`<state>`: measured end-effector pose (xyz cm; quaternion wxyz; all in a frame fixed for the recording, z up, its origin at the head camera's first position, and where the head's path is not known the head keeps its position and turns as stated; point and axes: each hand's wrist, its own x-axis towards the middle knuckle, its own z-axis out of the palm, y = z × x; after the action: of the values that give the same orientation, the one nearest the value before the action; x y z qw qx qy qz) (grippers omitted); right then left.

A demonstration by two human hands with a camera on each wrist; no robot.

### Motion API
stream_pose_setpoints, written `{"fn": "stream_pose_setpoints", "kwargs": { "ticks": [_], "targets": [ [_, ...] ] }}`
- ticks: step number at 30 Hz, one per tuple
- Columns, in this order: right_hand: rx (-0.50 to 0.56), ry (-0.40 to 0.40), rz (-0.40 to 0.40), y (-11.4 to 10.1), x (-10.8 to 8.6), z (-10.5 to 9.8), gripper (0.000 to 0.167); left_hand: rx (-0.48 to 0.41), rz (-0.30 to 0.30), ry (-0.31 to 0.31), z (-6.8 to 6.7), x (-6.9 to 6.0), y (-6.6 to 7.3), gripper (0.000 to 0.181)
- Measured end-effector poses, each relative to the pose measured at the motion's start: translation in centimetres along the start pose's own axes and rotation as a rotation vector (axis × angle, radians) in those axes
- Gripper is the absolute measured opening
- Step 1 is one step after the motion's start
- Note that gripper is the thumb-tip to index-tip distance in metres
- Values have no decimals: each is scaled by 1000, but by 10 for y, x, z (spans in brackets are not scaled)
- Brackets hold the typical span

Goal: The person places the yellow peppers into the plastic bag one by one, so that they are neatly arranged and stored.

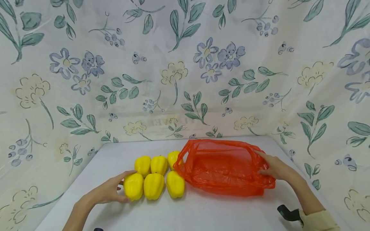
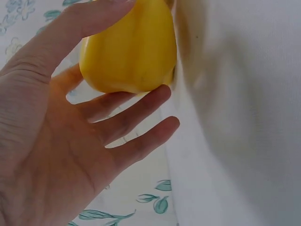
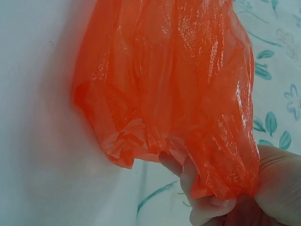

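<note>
Several yellow bell peppers (image 1: 154, 186) stand in two rows left of centre on the table. At the left end of the near row, my left hand (image 1: 108, 191) spans the outermost pepper (image 1: 134, 186), its thumb and forefinger touching opposite sides. The left wrist view shows that hand (image 2: 70, 127) with its fingers spread and fairly straight beside the pepper (image 2: 131, 47). A red plastic bag (image 1: 222, 170) lies on its side, handles toward the peppers; one handle partly covers a back-row pepper (image 1: 173, 158). My right hand (image 1: 274, 166) pinches the bag's right end, fingertips partly hidden by plastic.
The white table (image 1: 199, 215) ends at the back against a floral-patterned cloth (image 1: 173, 96), which also rises at both sides. A dark wrist-camera piece (image 1: 289, 213) sticks out beside the right sleeve (image 1: 318, 220).
</note>
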<state>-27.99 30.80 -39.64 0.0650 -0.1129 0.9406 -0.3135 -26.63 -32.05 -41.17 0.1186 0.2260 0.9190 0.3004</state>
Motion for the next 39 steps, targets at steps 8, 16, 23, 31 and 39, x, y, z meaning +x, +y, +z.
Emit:
{"fn": "stream_pose_setpoints", "kwargs": {
  "ticks": [8, 16, 23, 31, 39],
  "targets": [
    [-25, 0, -7, 1, -1, -2, 84, 16, -19, 44, -5, -3, 10, 93],
    [-35, -11, -18, 2, -2, -4, 84, 43, -47, 85, -15, -6, 22, 94],
    [-39, -11, -39, 4, -3, -3, 83, 86, -2, 146, -23, -4, 30, 94],
    [-16, -9, -14, 3, -3, -3, 84, 114, 52, 180, -24, 9, 42, 93],
    [-10, -6, -11, 2, -2, -2, 84, 82, 149, 189, -21, 29, 64, 93]
  ]
}}
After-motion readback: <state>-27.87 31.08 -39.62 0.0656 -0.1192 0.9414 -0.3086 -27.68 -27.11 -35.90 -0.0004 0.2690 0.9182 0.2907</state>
